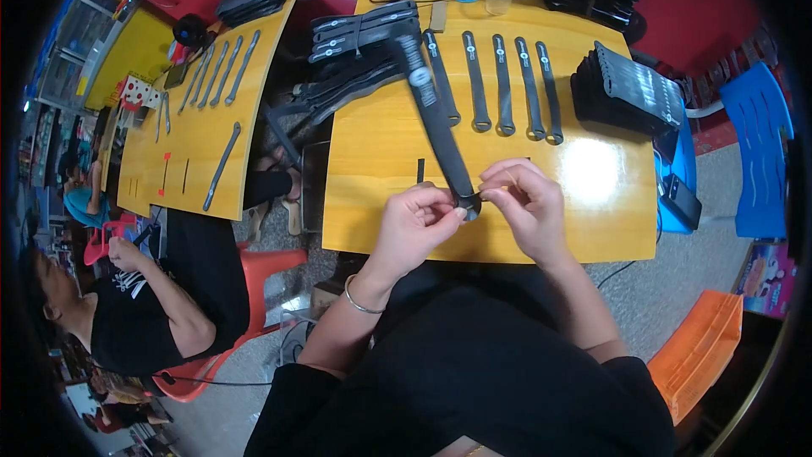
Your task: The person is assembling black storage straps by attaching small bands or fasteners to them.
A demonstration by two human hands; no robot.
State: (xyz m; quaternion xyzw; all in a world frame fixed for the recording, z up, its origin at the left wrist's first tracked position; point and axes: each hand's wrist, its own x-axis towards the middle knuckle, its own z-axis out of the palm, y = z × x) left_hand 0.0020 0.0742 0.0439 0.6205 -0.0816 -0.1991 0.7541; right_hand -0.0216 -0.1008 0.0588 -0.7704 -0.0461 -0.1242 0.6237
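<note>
Black strap point(436, 123) is pinched at its near end between the fingers of the left hand point(414, 224) and right hand point(524, 203), just above the wooden bench point(381, 161); seemingly its tip is being worked; beyond the fingers, four finished straps point(512, 89) lie in a row.
</note>
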